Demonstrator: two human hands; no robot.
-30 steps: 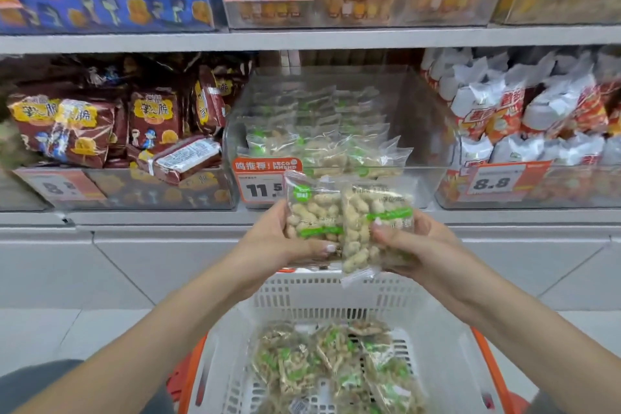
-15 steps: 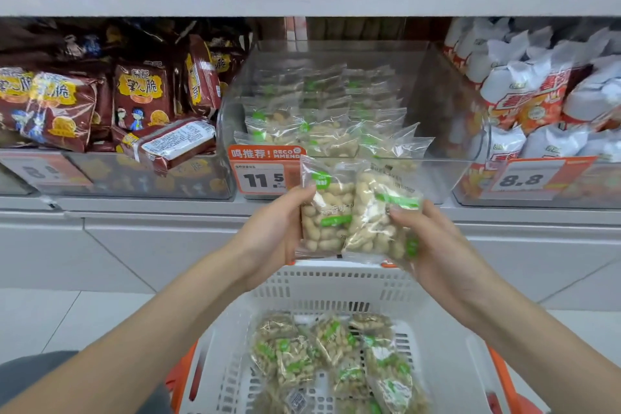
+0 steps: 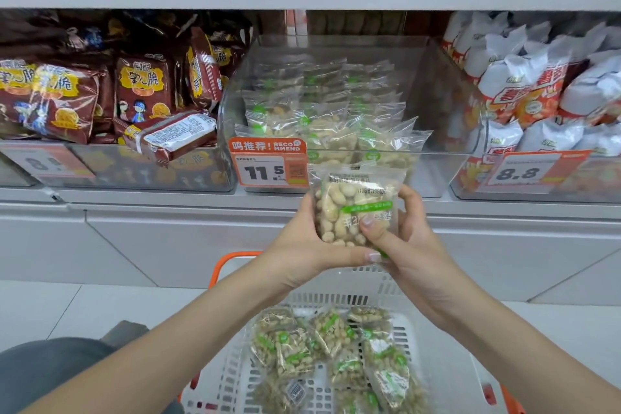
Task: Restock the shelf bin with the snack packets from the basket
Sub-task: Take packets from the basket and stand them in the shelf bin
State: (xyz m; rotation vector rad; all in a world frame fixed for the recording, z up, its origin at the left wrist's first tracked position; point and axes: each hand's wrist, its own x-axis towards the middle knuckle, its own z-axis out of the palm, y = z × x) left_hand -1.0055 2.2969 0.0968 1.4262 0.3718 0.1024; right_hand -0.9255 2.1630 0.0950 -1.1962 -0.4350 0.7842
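A: Both hands are up in front of the shelf, and between them sits a peanut packet (image 3: 357,208), clear plastic with a green stripe, standing roughly upright.

B: The left hand (image 3: 302,245) cups it from the left and underneath, thumb lying along the bottom edge. The right hand (image 3: 408,245) closes on it from the right, thumb pressed across the front face. Whether there is a second packet behind the front one, I cannot tell.

A: And where is it against the target?

B: Just below and in front of the clear shelf bin (image 3: 447,104), its top edge overlapping the bin's front lip, right beside the orange price tag (image 3: 268,163) reading 11.5. Not inside.

A: The bin holds rows of the same green-marked packets (image 3: 336,131), standing front to back.

B: Below the wrists sits the white basket (image 3: 228,376) with an orange handle, and a loose heap of packets (image 3: 322,346) lies on its floor.

A: Neighbours: brown snack bags (image 3: 141,91) in the bin to the left, white and red bags (image 3: 524,84) to the right.
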